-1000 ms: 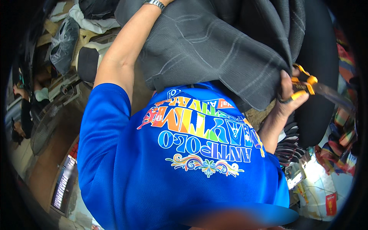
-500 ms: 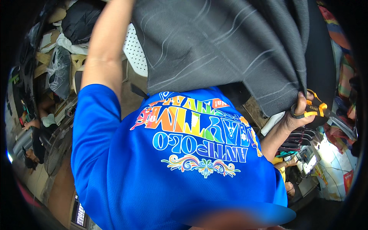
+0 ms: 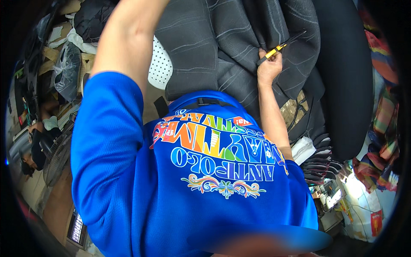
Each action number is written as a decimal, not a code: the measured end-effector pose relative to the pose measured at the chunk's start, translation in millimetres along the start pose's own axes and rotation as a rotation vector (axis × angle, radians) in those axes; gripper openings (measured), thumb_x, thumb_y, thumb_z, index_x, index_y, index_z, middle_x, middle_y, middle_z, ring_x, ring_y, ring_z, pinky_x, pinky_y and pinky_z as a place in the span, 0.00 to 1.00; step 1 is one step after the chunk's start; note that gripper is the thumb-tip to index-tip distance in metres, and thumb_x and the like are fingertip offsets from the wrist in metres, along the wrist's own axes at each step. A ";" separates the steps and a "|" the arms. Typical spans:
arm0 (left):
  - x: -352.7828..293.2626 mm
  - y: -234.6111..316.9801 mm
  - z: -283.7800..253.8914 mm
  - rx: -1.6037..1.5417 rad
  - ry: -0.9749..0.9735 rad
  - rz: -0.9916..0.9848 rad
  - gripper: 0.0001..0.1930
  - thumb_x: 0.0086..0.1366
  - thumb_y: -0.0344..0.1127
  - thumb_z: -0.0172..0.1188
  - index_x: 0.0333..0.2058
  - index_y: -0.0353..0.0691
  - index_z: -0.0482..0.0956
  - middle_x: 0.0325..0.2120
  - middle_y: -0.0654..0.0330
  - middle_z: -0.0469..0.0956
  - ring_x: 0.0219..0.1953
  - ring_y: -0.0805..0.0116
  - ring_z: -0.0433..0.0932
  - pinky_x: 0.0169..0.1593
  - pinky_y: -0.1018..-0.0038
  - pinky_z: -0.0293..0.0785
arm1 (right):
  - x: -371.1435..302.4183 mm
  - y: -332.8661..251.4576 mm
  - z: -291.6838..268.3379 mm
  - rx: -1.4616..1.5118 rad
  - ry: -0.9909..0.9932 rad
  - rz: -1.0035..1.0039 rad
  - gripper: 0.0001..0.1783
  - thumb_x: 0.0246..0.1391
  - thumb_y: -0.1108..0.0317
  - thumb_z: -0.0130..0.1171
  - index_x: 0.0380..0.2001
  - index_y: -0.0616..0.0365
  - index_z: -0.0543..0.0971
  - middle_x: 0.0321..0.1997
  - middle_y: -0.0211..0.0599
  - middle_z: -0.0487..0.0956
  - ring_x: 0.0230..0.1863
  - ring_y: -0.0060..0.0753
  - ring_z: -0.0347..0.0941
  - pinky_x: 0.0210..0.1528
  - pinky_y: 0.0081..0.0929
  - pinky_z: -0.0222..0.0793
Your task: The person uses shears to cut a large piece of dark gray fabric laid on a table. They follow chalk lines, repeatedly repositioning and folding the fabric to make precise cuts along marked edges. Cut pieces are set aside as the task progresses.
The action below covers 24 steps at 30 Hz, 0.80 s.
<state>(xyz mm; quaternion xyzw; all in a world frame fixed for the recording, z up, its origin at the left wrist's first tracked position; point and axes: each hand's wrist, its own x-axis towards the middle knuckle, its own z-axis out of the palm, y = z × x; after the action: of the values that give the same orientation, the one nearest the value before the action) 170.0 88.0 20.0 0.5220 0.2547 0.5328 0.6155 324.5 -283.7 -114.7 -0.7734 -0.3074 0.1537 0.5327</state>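
My right hand [image 3: 269,70] is closed around scissors [image 3: 273,53] with yellow and black handles, their dark blades pointing up and to the right. It lies over a large dark grey cloth [image 3: 188,47] marked with pale wavy lines, which hangs in deep folds around the hand. Whether the fingers also pinch the cloth, I cannot tell. My left arm [image 3: 132,43] reaches up past the top edge at the cloth's left side, so the left hand is out of the picture.
On the right stands a long black padded form [image 3: 346,85], with plaid cloths [image 3: 383,111] beyond it. A stack of dark pieces [image 3: 319,160] lies below. To the left are a white perforated chair [image 3: 160,66], a plastic bag [image 3: 67,73], a fan [image 3: 58,156] and another person [image 3: 34,147].
My right hand has moved with the scissors from the cloth's lower right edge up and left over the cloth. The cloth has shifted and bunched into more folds. My left arm has moved slightly right.
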 end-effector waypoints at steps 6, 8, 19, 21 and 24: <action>-175.6 3.2 28.1 0.505 0.176 0.416 0.44 0.59 0.45 0.63 0.67 0.36 0.49 0.67 0.41 0.49 0.70 0.51 0.47 0.69 0.61 0.47 | -3.7 -3.0 -14.8 -0.016 -0.111 -0.065 0.15 0.46 0.71 0.70 0.32 0.60 0.73 0.27 0.24 0.71 0.26 0.17 0.66 0.31 0.16 0.63; -209.2 -3.9 52.3 0.913 -0.011 0.554 0.46 0.56 0.49 0.64 0.67 0.37 0.51 0.67 0.39 0.45 0.71 0.45 0.42 0.69 0.51 0.41 | -11.6 -11.7 -26.0 0.179 -0.132 -0.128 0.14 0.48 0.71 0.70 0.32 0.59 0.73 0.26 0.22 0.70 0.26 0.16 0.64 0.30 0.15 0.62; -174.4 -99.9 124.5 1.237 -0.213 0.289 0.38 0.58 0.70 0.50 0.65 0.65 0.60 0.68 0.53 0.51 0.70 0.52 0.47 0.65 0.38 0.47 | -15.9 -120.9 -59.3 0.038 -0.292 -0.518 0.17 0.46 0.77 0.69 0.38 0.63 0.72 0.33 0.36 0.76 0.33 0.28 0.72 0.37 0.24 0.69; -162.8 -107.5 110.0 1.052 -0.324 0.308 0.35 0.60 0.68 0.48 0.64 0.64 0.62 0.69 0.53 0.51 0.70 0.53 0.48 0.65 0.42 0.49 | 22.9 -119.8 -37.0 -0.322 -0.198 -0.794 0.22 0.40 0.70 0.73 0.39 0.66 0.77 0.36 0.42 0.79 0.37 0.42 0.75 0.44 0.35 0.68; -155.8 -85.8 49.7 0.697 -0.637 0.108 0.30 0.61 0.54 0.58 0.62 0.60 0.66 0.67 0.56 0.54 0.68 0.54 0.53 0.65 0.51 0.56 | 75.9 -99.3 10.8 -0.506 -0.157 -0.888 0.27 0.40 0.60 0.73 0.42 0.65 0.78 0.39 0.42 0.80 0.43 0.43 0.76 0.49 0.38 0.65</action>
<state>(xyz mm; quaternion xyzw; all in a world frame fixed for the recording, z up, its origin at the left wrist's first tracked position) 199.6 -64.3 -80.1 0.8472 0.1892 0.2601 0.4228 345.5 -203.2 -20.9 -0.6590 -0.6728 -0.1087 0.3182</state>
